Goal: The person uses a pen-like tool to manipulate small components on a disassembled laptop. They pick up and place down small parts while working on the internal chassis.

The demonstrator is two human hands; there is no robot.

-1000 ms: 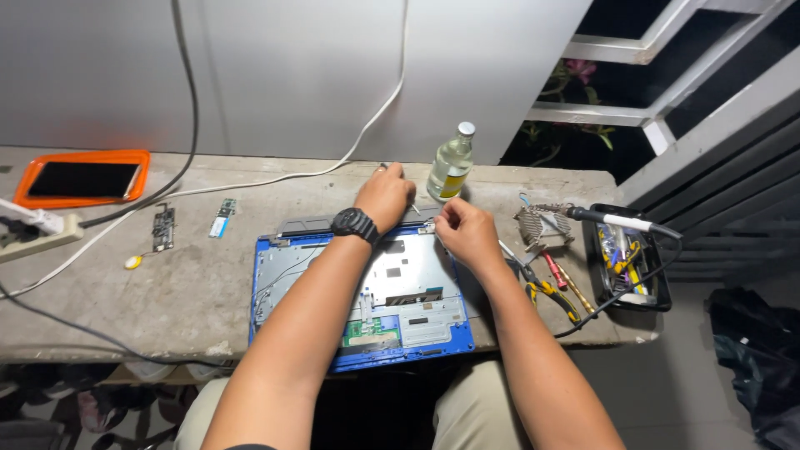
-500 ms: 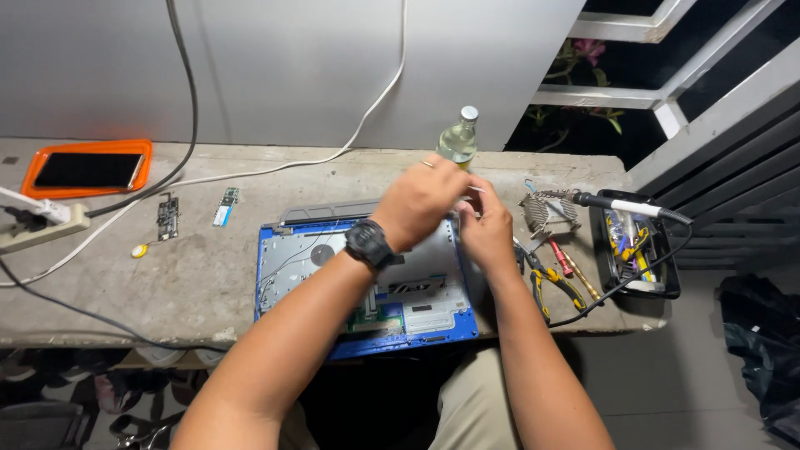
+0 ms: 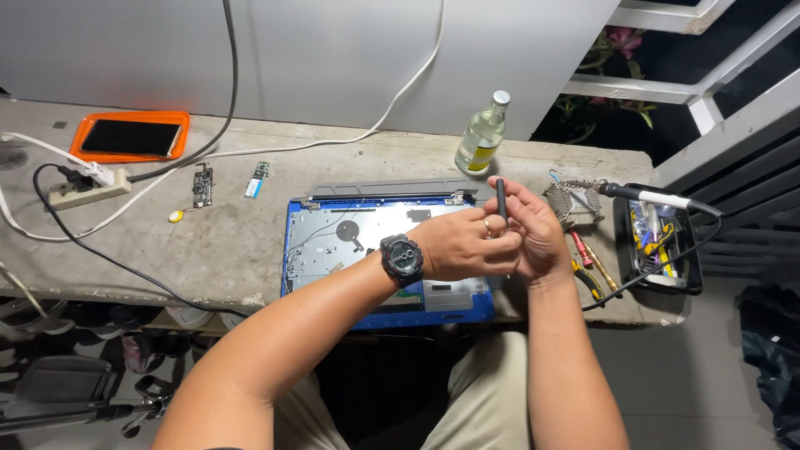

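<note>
An opened blue laptop base with bare metal inner frame lies on the concrete bench in front of me. Both hands meet above its right side. My right hand grips a thin dark screwdriver held upright. My left hand, with a ring and a black wristwatch, pinches the lower end of the same screwdriver; what sits at its tip is hidden by the fingers.
A clear glass bottle stands behind the laptop. A heatsink, pliers and screwdrivers and a black tool tray with a soldering iron lie right. Left: small circuit boards, a power strip, an orange-cased tablet.
My left hand has drawn back from the laptop's far edge to meet the right hand. Both hands have come together over the laptop's right side, and the screwdriver now stands upright between them.
</note>
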